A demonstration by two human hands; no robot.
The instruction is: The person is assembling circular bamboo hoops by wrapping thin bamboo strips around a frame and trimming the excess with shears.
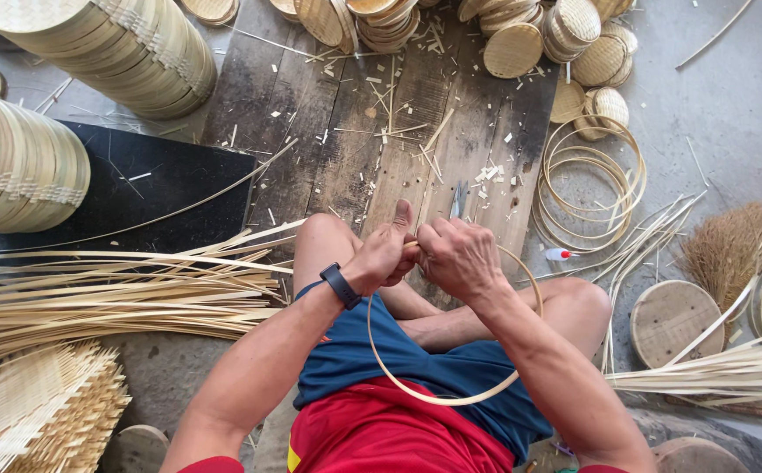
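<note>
My left hand (384,252) and my right hand (456,256) meet just above my knees, both closed on the top of a thin bamboo hoop (425,396). The hoop loops down over my lap, across my blue shorts. My left thumb points upward and a black watch sits on that wrist. The place where the hoop's ends meet is hidden inside my fingers. I sit cross-legged on dark wooden planks (346,131).
A sheaf of long bamboo strips (109,293) lies at my left, woven mats (35,412) below it. Stacked round bamboo lids (127,48) stand far left. Finished hoops (591,180), a straw brush (736,245), round wooden discs (674,320) and more strips (714,372) lie right.
</note>
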